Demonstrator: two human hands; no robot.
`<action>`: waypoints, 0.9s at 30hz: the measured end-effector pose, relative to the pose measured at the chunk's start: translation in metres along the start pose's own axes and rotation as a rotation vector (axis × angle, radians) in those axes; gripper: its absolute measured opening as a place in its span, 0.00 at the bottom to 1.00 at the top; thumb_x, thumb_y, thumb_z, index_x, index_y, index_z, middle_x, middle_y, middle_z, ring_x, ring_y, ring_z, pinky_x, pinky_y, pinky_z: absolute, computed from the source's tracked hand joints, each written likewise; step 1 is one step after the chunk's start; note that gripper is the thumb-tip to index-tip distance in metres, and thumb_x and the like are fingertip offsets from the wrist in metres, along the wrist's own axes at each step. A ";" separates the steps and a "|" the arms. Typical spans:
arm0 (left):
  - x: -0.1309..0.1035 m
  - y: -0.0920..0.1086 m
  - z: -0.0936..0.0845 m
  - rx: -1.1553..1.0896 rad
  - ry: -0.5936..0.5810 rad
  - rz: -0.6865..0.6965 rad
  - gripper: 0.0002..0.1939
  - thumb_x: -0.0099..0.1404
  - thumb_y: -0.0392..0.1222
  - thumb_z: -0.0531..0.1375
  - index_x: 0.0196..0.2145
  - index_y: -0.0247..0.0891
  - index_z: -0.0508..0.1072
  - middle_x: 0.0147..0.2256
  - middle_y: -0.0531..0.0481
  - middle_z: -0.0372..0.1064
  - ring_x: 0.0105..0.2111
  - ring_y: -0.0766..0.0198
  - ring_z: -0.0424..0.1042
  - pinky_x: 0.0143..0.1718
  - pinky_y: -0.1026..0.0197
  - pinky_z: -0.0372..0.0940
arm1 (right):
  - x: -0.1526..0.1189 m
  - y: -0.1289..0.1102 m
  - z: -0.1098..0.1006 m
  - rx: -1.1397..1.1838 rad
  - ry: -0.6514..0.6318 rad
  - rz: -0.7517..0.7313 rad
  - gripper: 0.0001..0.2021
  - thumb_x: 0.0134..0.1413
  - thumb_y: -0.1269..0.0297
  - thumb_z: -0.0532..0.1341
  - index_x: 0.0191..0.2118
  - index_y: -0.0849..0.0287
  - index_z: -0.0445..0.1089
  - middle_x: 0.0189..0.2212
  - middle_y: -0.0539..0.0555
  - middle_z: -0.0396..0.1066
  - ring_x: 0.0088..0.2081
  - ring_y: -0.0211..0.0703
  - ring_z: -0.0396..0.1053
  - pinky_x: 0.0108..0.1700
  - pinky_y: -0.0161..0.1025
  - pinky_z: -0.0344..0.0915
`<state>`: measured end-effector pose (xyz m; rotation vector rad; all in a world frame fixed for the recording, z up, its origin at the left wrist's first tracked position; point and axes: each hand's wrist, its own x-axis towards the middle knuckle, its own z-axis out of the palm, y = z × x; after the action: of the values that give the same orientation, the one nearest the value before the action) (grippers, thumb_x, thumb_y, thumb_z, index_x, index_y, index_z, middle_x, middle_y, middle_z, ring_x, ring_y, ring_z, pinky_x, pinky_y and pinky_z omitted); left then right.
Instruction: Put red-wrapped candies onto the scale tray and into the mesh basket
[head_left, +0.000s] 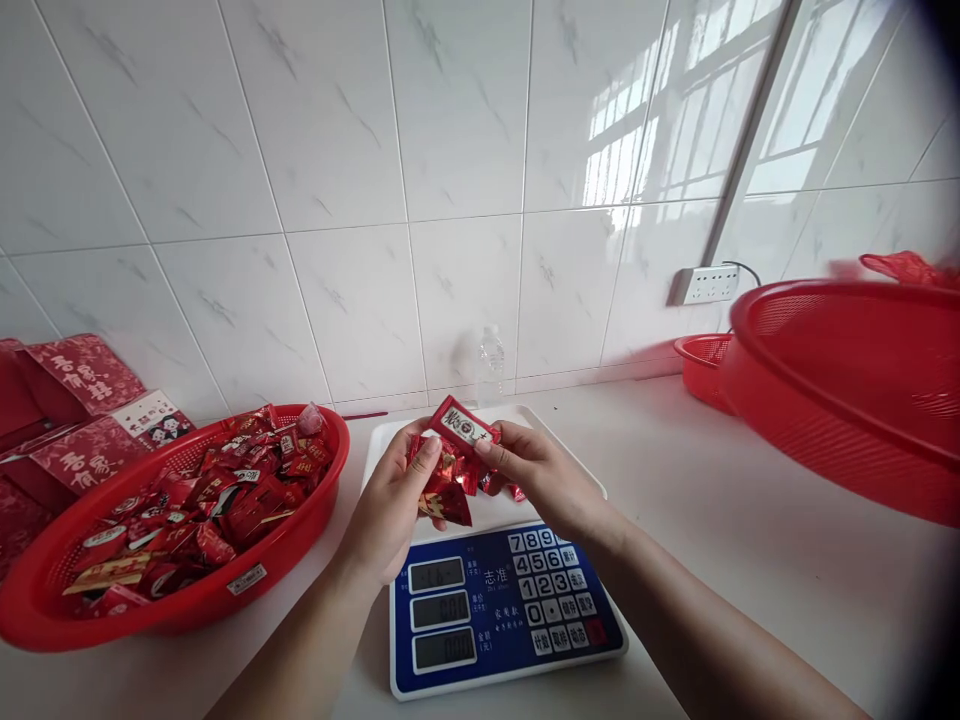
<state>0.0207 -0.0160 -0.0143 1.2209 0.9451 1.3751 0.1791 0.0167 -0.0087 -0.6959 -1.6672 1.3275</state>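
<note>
Both my hands meet above the white pan point(379, 465) of a digital weighing scale with a blue keypad panel point(495, 640). My left hand point(397, 480) is closed around several red-wrapped candies point(448, 495). Between the thumb and fingers of my right hand point(536, 470) is one flat red candy packet point(466, 425) with a white label, tilted over the others. More red wrappers show under my right fingers; whether they are held or lie on the pan I cannot tell. The scale's displays point(439, 610) show faint digits.
At left, a red plastic basket point(330, 500) holds many red-wrapped candies, with red printed boxes point(82, 375) behind it. A clear bottle point(491, 365) stands by the tiled wall. Right are a large red basket point(840, 400), a smaller one point(697, 375) and a power strip point(706, 285).
</note>
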 end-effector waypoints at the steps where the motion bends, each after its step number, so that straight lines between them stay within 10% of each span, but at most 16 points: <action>1: 0.000 0.000 -0.001 -0.009 -0.038 -0.030 0.21 0.60 0.53 0.58 0.47 0.40 0.68 0.25 0.53 0.66 0.19 0.70 0.63 0.13 0.70 0.56 | 0.000 0.000 0.000 -0.013 -0.045 -0.005 0.11 0.54 0.55 0.58 0.32 0.59 0.67 0.24 0.49 0.67 0.26 0.33 0.64 0.27 0.34 0.59; 5: 0.004 -0.004 -0.004 -0.059 -0.053 -0.086 0.15 0.58 0.51 0.61 0.36 0.36 0.71 0.21 0.54 0.66 0.16 0.72 0.61 0.11 0.72 0.52 | 0.001 0.002 -0.005 -0.099 -0.137 -0.034 0.12 0.54 0.54 0.59 0.32 0.59 0.66 0.29 0.52 0.69 0.31 0.36 0.66 0.32 0.36 0.62; 15: 0.018 0.020 -0.026 -0.504 0.429 0.003 0.03 0.61 0.39 0.59 0.30 0.38 0.70 0.24 0.57 0.67 0.18 0.72 0.65 0.12 0.71 0.57 | -0.004 0.001 -0.054 -1.157 0.067 0.096 0.16 0.54 0.55 0.56 0.47 0.54 0.68 0.44 0.57 0.70 0.44 0.50 0.67 0.42 0.45 0.62; 20: 0.018 0.025 -0.030 -0.561 0.444 0.013 0.05 0.62 0.39 0.57 0.29 0.38 0.70 0.25 0.56 0.67 0.18 0.72 0.65 0.11 0.71 0.58 | 0.001 0.020 -0.040 -1.236 -0.034 0.055 0.25 0.52 0.56 0.59 0.57 0.53 0.61 0.50 0.59 0.66 0.50 0.54 0.63 0.47 0.47 0.61; 27: 0.015 0.021 -0.022 -0.498 0.436 0.015 0.02 0.60 0.38 0.60 0.29 0.40 0.71 0.24 0.58 0.68 0.18 0.71 0.66 0.12 0.71 0.58 | 0.014 0.041 -0.041 -1.172 0.059 -0.078 0.12 0.56 0.70 0.54 0.39 0.54 0.74 0.37 0.56 0.72 0.39 0.44 0.67 0.41 0.39 0.61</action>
<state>-0.0039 -0.0032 0.0050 0.5645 0.8093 1.7955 0.2049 0.0593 -0.0421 -1.2639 -2.3201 0.1356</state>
